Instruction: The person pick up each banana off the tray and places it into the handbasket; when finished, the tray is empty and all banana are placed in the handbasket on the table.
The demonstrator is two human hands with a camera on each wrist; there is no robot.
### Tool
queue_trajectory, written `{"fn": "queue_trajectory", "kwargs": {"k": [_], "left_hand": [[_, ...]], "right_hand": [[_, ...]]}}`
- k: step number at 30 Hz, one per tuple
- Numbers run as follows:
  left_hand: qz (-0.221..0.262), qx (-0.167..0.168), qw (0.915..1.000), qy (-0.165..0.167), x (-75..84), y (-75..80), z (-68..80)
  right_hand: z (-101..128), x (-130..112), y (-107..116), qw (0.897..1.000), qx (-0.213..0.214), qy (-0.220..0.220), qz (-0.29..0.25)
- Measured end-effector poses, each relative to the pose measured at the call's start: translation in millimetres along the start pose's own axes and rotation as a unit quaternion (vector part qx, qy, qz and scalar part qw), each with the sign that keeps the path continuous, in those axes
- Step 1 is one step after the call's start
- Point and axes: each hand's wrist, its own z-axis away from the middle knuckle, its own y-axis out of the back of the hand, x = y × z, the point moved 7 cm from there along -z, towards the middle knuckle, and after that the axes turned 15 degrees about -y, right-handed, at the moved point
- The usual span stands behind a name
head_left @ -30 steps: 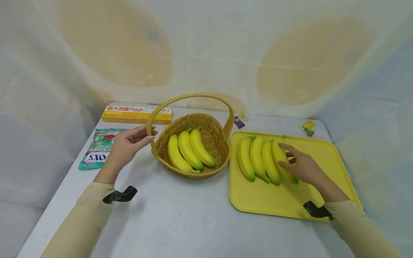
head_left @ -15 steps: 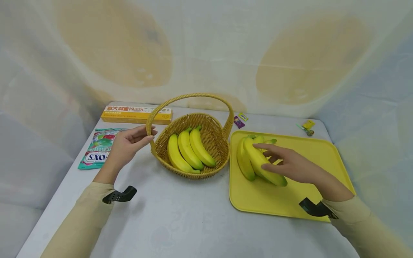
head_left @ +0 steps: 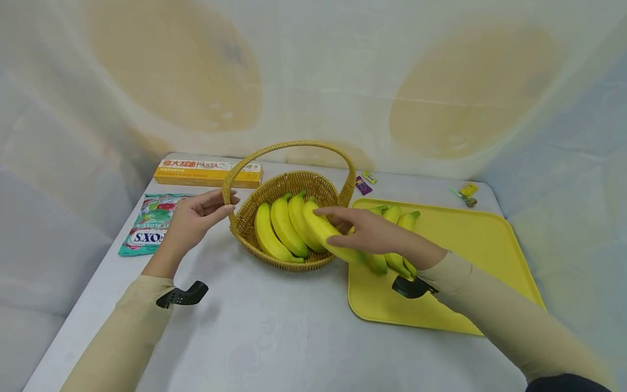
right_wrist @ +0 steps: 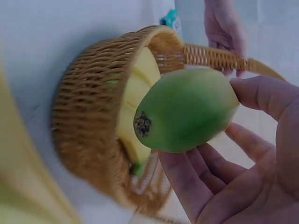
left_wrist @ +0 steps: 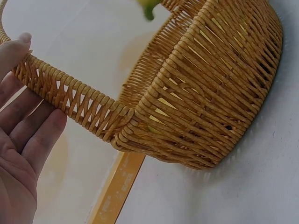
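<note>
A wicker basket point(head_left: 268, 262) with a tall arched handle point(head_left: 305, 144) stands mid-table, several yellow bananas point(head_left: 266, 237) lying inside it. My left hand point(head_left: 192, 222) holds the left base of that handle, thumb on one side and fingers on the other, as the left wrist view shows on the woven strip point(left_wrist: 74, 95). Over the basket's right rim my right hand point(head_left: 369, 231) grips another banana point(head_left: 320, 228) between thumb and fingers. Its green tip point(right_wrist: 187, 109) faces the camera in the right wrist view. Bananas point(head_left: 409, 220) also lie on a yellow tray point(head_left: 416, 307), partly hidden by my right hand.
A pasta box point(head_left: 208, 173) lies behind the basket at the left, with a green FOX'S candy bag point(head_left: 152, 223) in front of it. Small wrapped candies point(head_left: 363, 185) sit behind the tray, others point(head_left: 468, 190) at the far right. Cloth walls enclose the table.
My right hand has lifted the rightmost banana from the tray and carried it left to the basket's right rim. My left hand has stayed on the handle.
</note>
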Motion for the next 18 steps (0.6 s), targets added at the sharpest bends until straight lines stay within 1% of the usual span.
{"fn": "queue_trajectory", "kwargs": {"k": [7,11,14,18], "left_hand": [[0.003,0.0,1.0,-0.003,-1.4,0.0,-0.3],[0.006,0.002,1.0,-0.001,-1.7,0.2,0.0],[0.003,0.002,1.0,0.004,-1.9,0.6,0.1],[0.0,0.001,1.0,0.009,-1.5,0.5,0.5]], "right_hand": [[-51,-27,-11,0.999,-0.028,-0.032,0.027],[-77,-36,-22,0.997,-0.04,-0.045,0.05],[-94,-40,-32,0.996,-0.044,-0.049,0.065],[-107,-45,-44,0.994,-0.047,-0.049,0.081]]}}
